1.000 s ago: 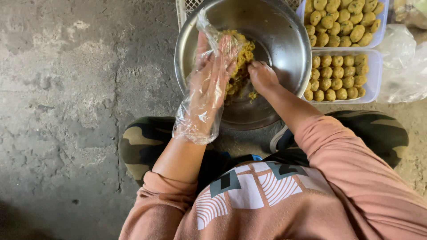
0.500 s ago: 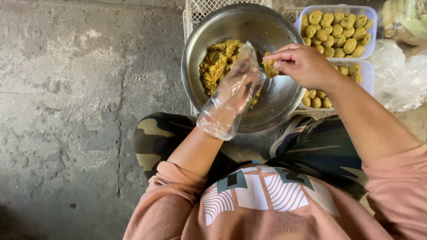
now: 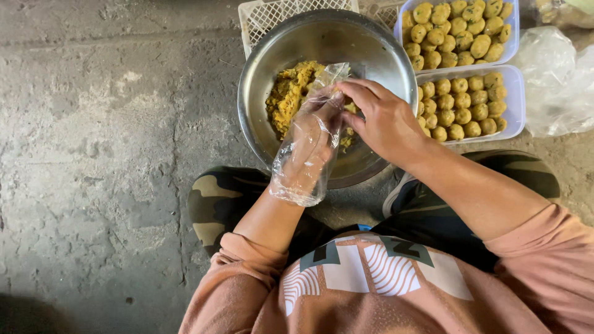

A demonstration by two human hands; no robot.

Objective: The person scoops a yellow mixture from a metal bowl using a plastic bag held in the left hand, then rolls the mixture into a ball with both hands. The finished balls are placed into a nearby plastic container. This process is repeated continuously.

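Note:
A steel bowl (image 3: 371,55) holds a mound of yellow crumbly mixture (image 3: 289,96) on its left side. My left hand (image 3: 309,139), inside a loose clear plastic glove, is stretched over the bowl with its fingers apart. My bare right hand (image 3: 383,120) comes in from the right and pinches the glove's loose tip at the left fingertips. Both hands are above the bowl's middle.
Two pale trays, one at the top right (image 3: 461,31) and one below it (image 3: 470,105), hold several yellow balls each. A white lattice crate (image 3: 272,18) sits under the bowl. Crumpled clear plastic bags (image 3: 557,80) lie at the right. Rough concrete floor (image 3: 105,136) spreads to the left.
My left hand has come up out of the mixture. My right hand has moved from beside the mixture to the glove's fingertips and taken hold of the plastic. The view has shifted left.

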